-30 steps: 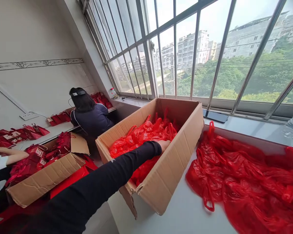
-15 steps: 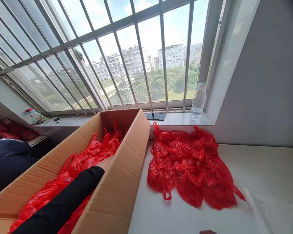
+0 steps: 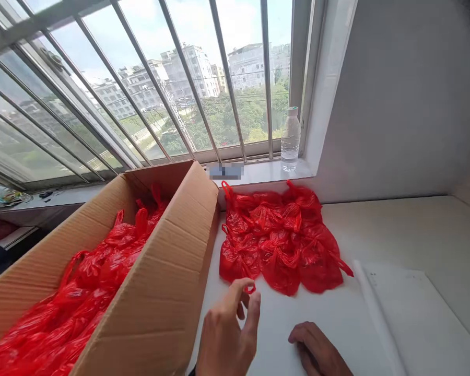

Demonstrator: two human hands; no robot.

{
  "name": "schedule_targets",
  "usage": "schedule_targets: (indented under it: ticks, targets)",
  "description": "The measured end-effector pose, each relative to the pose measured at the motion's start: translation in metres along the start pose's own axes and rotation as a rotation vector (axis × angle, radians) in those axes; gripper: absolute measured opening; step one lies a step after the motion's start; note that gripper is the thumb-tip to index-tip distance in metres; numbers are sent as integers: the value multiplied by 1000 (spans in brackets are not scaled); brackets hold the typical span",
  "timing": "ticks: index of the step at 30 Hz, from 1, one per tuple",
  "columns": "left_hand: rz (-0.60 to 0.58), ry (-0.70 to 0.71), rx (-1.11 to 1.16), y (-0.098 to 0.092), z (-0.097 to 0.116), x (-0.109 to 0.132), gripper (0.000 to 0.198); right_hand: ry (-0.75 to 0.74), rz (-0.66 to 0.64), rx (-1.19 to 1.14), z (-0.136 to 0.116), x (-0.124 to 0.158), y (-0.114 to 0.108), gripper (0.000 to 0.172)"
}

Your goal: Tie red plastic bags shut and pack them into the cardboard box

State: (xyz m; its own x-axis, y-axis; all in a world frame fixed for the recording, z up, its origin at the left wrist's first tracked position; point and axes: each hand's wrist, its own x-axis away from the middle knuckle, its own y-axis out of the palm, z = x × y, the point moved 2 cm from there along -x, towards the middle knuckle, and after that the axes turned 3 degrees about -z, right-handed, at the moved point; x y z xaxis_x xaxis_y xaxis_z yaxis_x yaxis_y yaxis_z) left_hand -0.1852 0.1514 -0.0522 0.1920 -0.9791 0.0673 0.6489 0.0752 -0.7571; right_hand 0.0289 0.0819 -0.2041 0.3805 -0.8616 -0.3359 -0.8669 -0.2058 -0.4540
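My left hand [image 3: 227, 334] is low in the middle, just right of the cardboard box [image 3: 168, 282]. Its thumb and forefinger pinch the small handle loop of a red plastic bag at the near edge of the pile of red bags [image 3: 280, 240] spread on the white table [image 3: 395, 235]. My right hand [image 3: 317, 351] rests on the table at the bottom edge, fingers lying loosely with nothing in them. The open box holds several more crumpled red bags [image 3: 97, 271].
A water bottle [image 3: 290, 137] and a dark phone [image 3: 226, 171] sit on the windowsill behind the pile. A large white sheet [image 3: 419, 318] lies on the table at the right. Barred windows run along the back; a grey wall closes the right side.
The view has swung right, away from the other people. My left arm has come out of the box and its hand is now at the bag pile. My right hand has come into view.
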Motion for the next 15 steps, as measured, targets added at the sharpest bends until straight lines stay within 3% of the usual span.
schedule_targets:
  ticks: [4, 7, 11, 15]
  targets:
    - [116, -185, -172, 35, -8, -24, 50, -7, -30, -26, -3, 3, -2, 30]
    - [129, -226, -233, 46, -17, -41, 59, -29, -27, -30, 0, 4, -2, 34]
    - [78, -191, -247, 43, -31, -30, 37, -40, -34, -38, 4, 4, -6, 32]
    - [58, -224, -249, 33, -37, -10, 42, -77, -68, -24, -1, 4, -10, 28]
